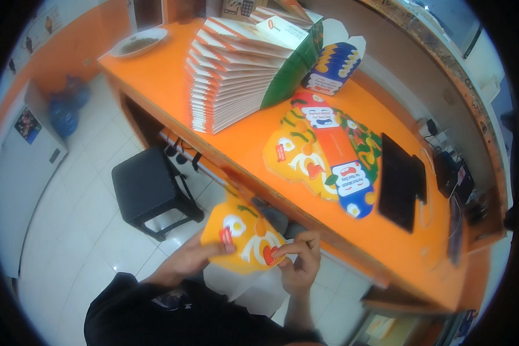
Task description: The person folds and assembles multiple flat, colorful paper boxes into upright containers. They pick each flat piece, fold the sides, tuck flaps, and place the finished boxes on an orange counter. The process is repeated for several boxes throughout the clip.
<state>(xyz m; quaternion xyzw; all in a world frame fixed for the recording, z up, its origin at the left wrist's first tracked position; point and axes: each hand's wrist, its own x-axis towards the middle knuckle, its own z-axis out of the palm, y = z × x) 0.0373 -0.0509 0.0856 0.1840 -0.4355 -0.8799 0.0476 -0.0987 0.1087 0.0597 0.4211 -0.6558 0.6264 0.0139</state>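
Note:
A yellow printed cardboard food box (245, 222), partly folded, is held in front of my body, its white inner flaps hanging below. My left hand (193, 256) grips its left side, with the thumb lying on the printed face. On the right edge, my right hand (301, 262) pinches the card near a red printed mouth, fingers bent. Beyond the box, on the orange table, lie flat box blanks (334, 147) in yellow, red, blue and green. Behind them stands a folded blue food box (335, 66) with its white flaps raised.
A tall fanned stack of white, orange and green cartons (236, 75) stands on the orange table (161, 63). Dark flat screens (395, 181) lie at the right, near cables. A white plate (139, 43) sits at the far left corner. A black stool (150, 181) stands on the tiled floor.

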